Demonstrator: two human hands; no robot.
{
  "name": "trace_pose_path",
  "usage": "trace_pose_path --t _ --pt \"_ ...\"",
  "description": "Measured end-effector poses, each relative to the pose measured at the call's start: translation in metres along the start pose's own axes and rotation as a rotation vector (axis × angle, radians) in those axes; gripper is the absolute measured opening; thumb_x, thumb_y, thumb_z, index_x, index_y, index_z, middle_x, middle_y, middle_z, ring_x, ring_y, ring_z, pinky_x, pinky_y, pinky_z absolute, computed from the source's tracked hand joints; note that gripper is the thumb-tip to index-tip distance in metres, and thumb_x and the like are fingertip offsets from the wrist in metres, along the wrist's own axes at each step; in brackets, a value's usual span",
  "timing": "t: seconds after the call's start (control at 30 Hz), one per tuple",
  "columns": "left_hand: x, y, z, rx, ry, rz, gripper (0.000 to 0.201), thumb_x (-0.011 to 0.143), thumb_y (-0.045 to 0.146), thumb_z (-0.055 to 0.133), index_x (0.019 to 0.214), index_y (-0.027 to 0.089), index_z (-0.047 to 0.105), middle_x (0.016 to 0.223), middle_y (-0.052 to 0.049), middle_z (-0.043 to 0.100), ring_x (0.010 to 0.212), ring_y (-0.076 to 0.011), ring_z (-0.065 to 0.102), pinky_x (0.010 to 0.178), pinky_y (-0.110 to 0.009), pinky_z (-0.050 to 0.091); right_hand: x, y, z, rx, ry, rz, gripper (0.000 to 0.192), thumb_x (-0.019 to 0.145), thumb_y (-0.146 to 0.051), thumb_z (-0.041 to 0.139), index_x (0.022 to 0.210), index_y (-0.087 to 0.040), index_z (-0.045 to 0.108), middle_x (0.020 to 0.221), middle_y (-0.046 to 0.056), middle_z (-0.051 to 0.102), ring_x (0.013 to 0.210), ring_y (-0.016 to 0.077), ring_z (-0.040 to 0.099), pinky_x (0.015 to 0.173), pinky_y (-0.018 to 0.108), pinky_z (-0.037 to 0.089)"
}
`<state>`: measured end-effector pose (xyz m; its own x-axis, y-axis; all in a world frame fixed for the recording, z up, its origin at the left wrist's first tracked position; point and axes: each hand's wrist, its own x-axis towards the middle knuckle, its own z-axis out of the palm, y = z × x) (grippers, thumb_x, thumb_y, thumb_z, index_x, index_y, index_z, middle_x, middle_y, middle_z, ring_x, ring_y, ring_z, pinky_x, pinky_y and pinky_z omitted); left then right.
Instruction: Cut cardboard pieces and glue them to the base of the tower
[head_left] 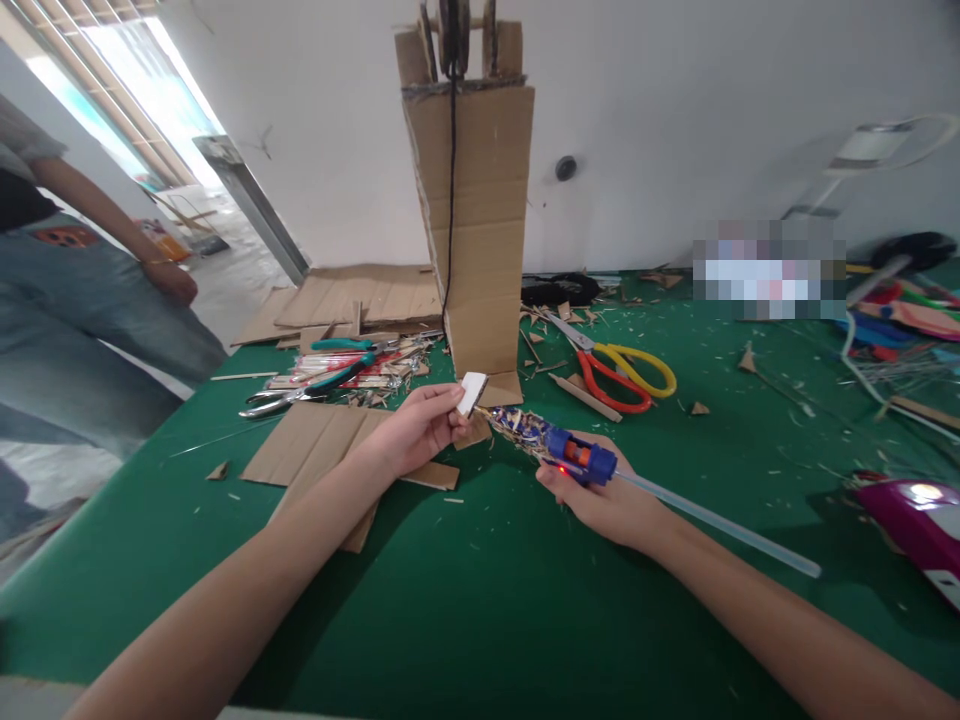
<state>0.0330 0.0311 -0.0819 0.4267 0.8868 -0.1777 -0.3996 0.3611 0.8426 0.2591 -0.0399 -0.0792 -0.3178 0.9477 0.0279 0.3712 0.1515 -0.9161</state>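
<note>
My left hand (417, 430) pinches a small white block (472, 391) just in front of the base of a tall cardboard tower (474, 220). My right hand (600, 497) grips a blue glue gun (559, 448) with a clear glue stick (720, 522) sticking out behind it and a red light lit. The gun's nozzle points left at the white block and nearly touches it. A black cord (451, 180) hangs down the tower's front.
On the green table (480, 600) lie flat cardboard pieces (315, 440), pliers and sticks (337, 375) at left, red and yellow scissors (619, 372) at right, a magenta object (919, 520) far right and scattered scraps. Another person (67, 290) stands at the left edge.
</note>
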Motion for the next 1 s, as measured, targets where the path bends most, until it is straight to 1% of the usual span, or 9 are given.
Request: trace_pose_path --t 0.1,0.4,0.6,0.7,0.77,0.9,1.0 --pt "0.0 0.0 0.001 -0.003 0.025 -0.003 0.015 0.074 0.02 0.07 0.076 0.008 0.06 0.059 -0.001 0.054 0.052 -0.0058 0.05 0.053 -0.018 0.045 -0.001 -0.003 0.0 -0.004 -0.005 -0.013 0.025 0.078 -0.041 0.06 0.068 -0.021 0.05 0.057 -0.004 0.05 0.051 0.0113 0.049 0.047 0.022 0.04" --pt "0.0 0.0 0.0 -0.022 0.019 -0.01 0.013 0.075 0.019 0.069 0.078 0.009 0.06 0.059 0.0 0.053 0.052 -0.0057 0.05 0.05 -0.017 0.044 -0.001 -0.007 0.0 0.021 -0.055 -0.034 0.025 0.077 -0.036 0.062 0.065 -0.021 0.046 0.057 -0.005 0.045 0.05 0.0103 0.046 0.048 0.023 0.038" --pt "0.001 -0.001 -0.001 -0.025 0.007 -0.008 0.014 0.076 0.019 0.068 0.081 0.008 0.061 0.058 0.0 0.053 0.051 -0.0058 0.05 0.05 -0.017 0.043 -0.001 -0.006 -0.001 0.02 -0.059 -0.018 0.024 0.078 -0.036 0.062 0.068 -0.021 0.048 0.059 -0.004 0.048 0.052 0.0108 0.049 0.049 0.023 0.039" --pt "0.0 0.001 0.0 -0.009 0.008 -0.006 0.014 0.077 0.02 0.067 0.079 0.008 0.06 0.06 -0.001 0.055 0.053 -0.0058 0.05 0.053 -0.017 0.044 -0.001 -0.002 0.0 0.018 -0.041 -0.008 0.024 0.078 -0.039 0.062 0.069 -0.021 0.049 0.06 -0.004 0.05 0.052 0.0111 0.05 0.049 0.023 0.04" --pt "-0.001 0.002 0.001 0.004 0.012 -0.015 0.014 0.077 0.02 0.067 0.077 0.009 0.059 0.059 -0.001 0.055 0.054 -0.0063 0.051 0.054 -0.018 0.045 0.0 0.002 0.002 0.028 -0.005 -0.002 0.025 0.078 -0.043 0.061 0.07 -0.021 0.051 0.06 -0.003 0.051 0.052 0.0117 0.052 0.05 0.024 0.042" --pt "-0.001 0.003 0.002 0.001 -0.003 -0.029 0.015 0.075 0.021 0.069 0.075 0.01 0.059 0.056 -0.001 0.053 0.053 -0.0071 0.05 0.053 -0.018 0.043 0.001 0.01 0.005 0.045 0.08 0.019 0.028 0.077 -0.049 0.06 0.073 -0.022 0.053 0.061 -0.002 0.055 0.053 0.0142 0.054 0.051 0.027 0.045" --pt "-0.001 0.002 0.002 -0.006 -0.015 -0.019 0.015 0.074 0.021 0.069 0.076 0.009 0.06 0.057 -0.002 0.055 0.053 -0.0071 0.05 0.051 -0.018 0.042 0.001 0.013 0.005 0.023 0.113 0.025 0.029 0.077 -0.051 0.06 0.074 -0.023 0.054 0.057 -0.002 0.054 0.053 0.0154 0.055 0.05 0.027 0.045"
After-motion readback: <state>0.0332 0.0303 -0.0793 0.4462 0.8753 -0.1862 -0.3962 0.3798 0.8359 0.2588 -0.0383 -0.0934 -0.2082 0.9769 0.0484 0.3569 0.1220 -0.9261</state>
